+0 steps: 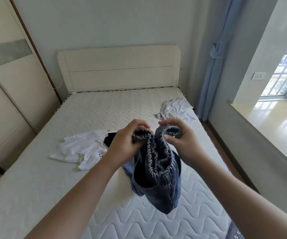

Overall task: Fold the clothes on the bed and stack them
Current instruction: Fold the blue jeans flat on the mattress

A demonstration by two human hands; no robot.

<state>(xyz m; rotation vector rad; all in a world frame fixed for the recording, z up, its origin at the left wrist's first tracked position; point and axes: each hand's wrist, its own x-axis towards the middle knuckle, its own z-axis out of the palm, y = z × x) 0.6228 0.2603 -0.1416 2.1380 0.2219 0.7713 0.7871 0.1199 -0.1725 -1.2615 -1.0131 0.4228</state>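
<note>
**Dark shorts held up by the waistband over the bed**

Where the two hands meet above the mattress, much of the garment between them is bunched and hard to read. The left hand (124,144) curls its fingers round one gathered part of the elastic waistband, and the right hand (182,137) pinches another part just beside it, thumb in front. The shorts (158,176), dark blue-grey, hang down from both grips clear of the bed (36,195); their lower edge is folded on itself, so the legs cannot be told apart. A paler blue patch shows behind them at the left, and whether it belongs to the shorts or to another piece cannot be told.

A white shirt (80,149) lies crumpled on the mattress to the left, partly hidden by the left wrist. It carries a black panel and a few dark letters near the arm, perhaps "LIT", the remainder covered. A pale cloth (175,107) lies rumpled near the far right edge of the bed, too tangled to name. Beyond stand a white headboard (118,68), a blue curtain (213,66) and a window (284,71) cut off at the frame's right.
</note>
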